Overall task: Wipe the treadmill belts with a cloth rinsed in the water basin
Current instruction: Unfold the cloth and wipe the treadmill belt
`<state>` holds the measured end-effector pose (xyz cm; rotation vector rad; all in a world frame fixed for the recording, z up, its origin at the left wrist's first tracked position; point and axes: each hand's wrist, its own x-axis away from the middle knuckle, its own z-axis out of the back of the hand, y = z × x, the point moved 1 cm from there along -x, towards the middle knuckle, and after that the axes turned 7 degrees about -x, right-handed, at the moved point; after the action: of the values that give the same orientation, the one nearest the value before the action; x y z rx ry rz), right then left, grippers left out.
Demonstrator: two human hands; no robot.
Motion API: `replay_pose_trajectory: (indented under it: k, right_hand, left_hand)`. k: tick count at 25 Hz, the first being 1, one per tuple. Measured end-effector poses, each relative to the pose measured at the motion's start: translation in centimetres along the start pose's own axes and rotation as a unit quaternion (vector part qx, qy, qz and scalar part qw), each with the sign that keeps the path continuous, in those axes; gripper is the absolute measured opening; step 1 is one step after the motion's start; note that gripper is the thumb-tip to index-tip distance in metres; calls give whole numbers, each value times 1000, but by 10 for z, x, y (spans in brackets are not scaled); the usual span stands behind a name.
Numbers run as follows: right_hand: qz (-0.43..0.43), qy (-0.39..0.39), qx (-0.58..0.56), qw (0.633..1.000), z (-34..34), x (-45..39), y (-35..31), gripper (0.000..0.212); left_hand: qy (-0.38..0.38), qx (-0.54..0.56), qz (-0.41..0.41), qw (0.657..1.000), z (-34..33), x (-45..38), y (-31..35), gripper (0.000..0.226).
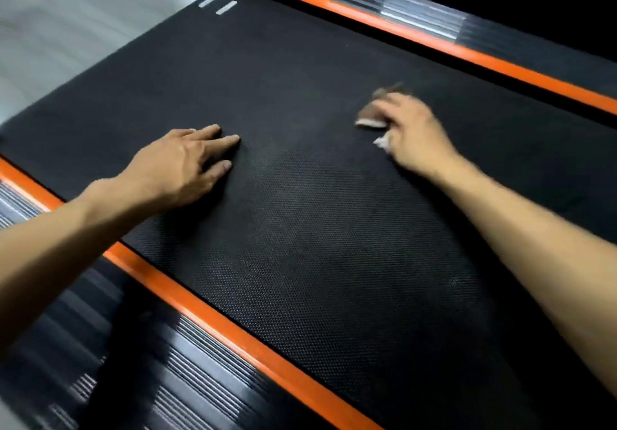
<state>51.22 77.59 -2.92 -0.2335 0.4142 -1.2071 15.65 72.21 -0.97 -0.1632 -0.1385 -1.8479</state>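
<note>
A black textured treadmill belt (300,229) fills most of the view, running from lower right to upper left. My left hand (182,167) lies flat on the belt with straight fingers, near its left edge. My right hand (412,130) presses a small crumpled cloth (369,122) against the belt further right; the cloth is whitish and brownish and mostly hidden under the fingers. The right hand and cloth are blurred. No water basin is in view.
Orange side strips (213,322) border the belt on both sides, the far one (434,40) at the upper right. Ribbed grey-black foot rails (187,383) lie outside them. Grey floor (66,29) shows at the upper left, past the belt's end.
</note>
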Motion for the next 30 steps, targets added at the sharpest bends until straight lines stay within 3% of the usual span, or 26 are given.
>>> replay_pose_trajectory:
  k: [2, 4, 9, 11, 13, 18, 22, 30]
  right_hand:
    - [-133, 19, 14, 991, 12, -12, 30, 64]
    - [-156, 20, 37, 987, 1, -14, 13, 62]
    - [121, -16, -18, 992, -53, 31, -117, 55]
    - [172, -81, -68, 979, -69, 69, -176, 57]
    - [167, -125, -139, 968, -70, 100, -205, 57]
    - [143, -167, -132, 967, -33, 164, -169, 61]
    - [117, -139, -86, 980, -17, 215, -153, 63]
    - [126, -96, -74, 985, -26, 200, -158, 56]
  left_hand:
    - [1, 5, 5, 1000, -1, 1, 1, 56]
    - [-1, 9, 3, 1000, -2, 0, 2, 55]
    - [-10, -3, 1, 1000, -5, -4, 0, 53]
    - [0, -12, -6, 1000, -4, -5, 3, 53]
    - [10, -13, -7, 1000, 0, -4, 6, 53]
    - [-18, -26, -3, 999, 10, -1, 11, 54]
    - [-62, -27, 23, 997, 20, -4, 18, 57]
    - [-24, -94, -15, 995, 13, -1, 16, 58]
